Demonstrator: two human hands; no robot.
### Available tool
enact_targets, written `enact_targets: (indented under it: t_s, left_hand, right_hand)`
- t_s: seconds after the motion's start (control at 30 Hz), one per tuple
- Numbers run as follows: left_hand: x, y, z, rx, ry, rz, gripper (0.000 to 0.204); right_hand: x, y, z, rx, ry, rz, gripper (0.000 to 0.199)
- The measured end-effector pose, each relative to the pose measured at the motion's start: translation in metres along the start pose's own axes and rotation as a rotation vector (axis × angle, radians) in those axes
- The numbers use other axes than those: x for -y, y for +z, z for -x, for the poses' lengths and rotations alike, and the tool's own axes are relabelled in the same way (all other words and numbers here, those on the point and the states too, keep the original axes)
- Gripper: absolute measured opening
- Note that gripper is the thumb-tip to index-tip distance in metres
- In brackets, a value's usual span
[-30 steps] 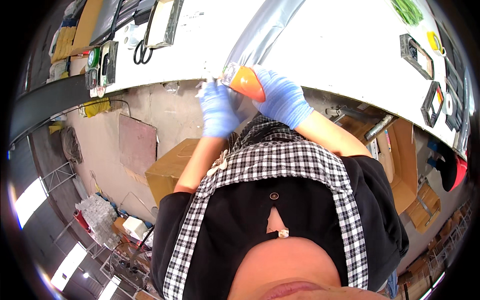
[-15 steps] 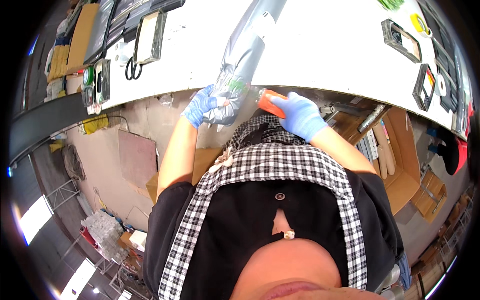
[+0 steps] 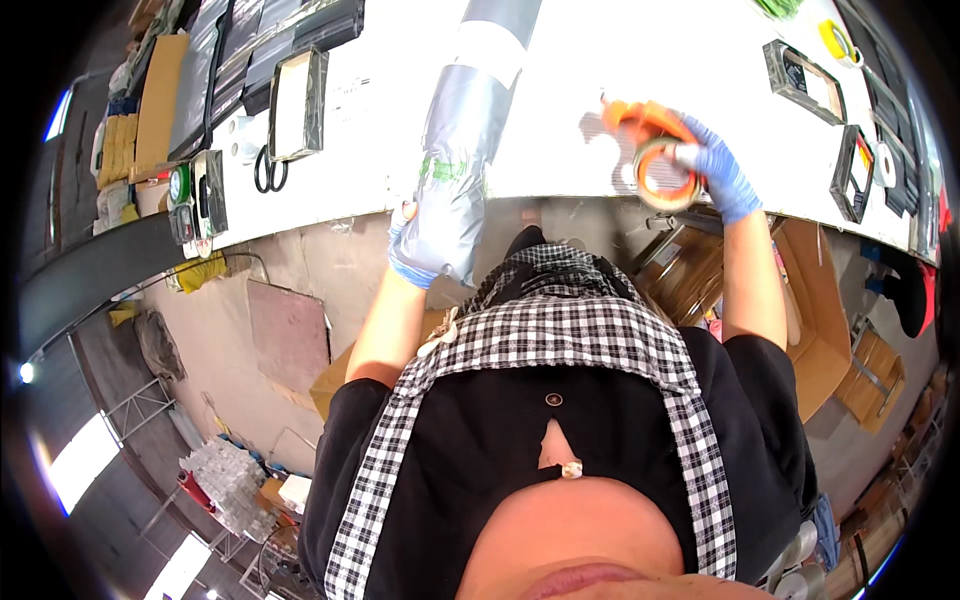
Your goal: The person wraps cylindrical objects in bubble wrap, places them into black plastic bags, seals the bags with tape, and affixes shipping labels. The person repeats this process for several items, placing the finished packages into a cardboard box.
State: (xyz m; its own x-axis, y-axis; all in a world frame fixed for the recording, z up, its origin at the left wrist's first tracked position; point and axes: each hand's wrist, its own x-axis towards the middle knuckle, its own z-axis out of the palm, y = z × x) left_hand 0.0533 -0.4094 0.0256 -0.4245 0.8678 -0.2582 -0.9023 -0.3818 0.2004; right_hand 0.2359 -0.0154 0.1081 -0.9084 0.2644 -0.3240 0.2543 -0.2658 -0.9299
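The left hand (image 3: 415, 250) grips the near end of a long grey wrapped package (image 3: 462, 150) with a green label patch. The right hand (image 3: 715, 170) holds an orange tape dispenser (image 3: 655, 150) to that package's right; 2 dark framed trays (image 3: 805, 80) lie beyond it.

Blue-gloved hands, a grey parcel (image 3: 455, 170) with green tape, an orange tape dispenser (image 3: 655, 150), white table (image 3: 620, 60).

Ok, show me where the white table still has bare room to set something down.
Bare white table lies between the long grey wrapped package and the orange tape dispenser in the right hand, reaching the far edge. The left end by the black-handled scissors and the right end with black frames are crowded.
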Motion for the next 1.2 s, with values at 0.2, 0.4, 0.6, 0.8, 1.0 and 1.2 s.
enact_targets:
  t_s: [0.2,0.4,0.6,0.8,1.0,1.2]
  left_hand:
    - [0.006,0.009,-0.015,0.045,-0.068,0.126,0.083]
    - [0.016,0.021,-0.015,0.268,-0.253,0.357,0.083]
    - [-0.003,0.056,-0.038,0.436,-0.49,0.511,0.076]
    - [-0.044,-0.087,-0.042,-0.049,-0.307,-0.853,0.076]
    - [0.041,0.104,-0.135,0.229,-0.715,-0.95,0.102]
    - [0.081,0.093,-0.231,0.675,-0.646,-1.514,0.051]
  right_hand:
    - [-0.044,-0.054,-0.068,-0.792,0.016,1.098,0.075]
    - [-0.009,0.141,-0.042,-0.05,-1.201,0.738,0.071]
    - [-0.108,0.139,-0.043,0.244,-0.65,0.69,0.065]
    - [0.02,0.154,-0.057,0.183,0.077,-0.595,0.054]
    - [0.012,0.059,0.022,-0.266,-0.522,-0.649,0.072]
    - [0.004,0.009,0.167,-1.264,-0.992,-0.468,0.069]
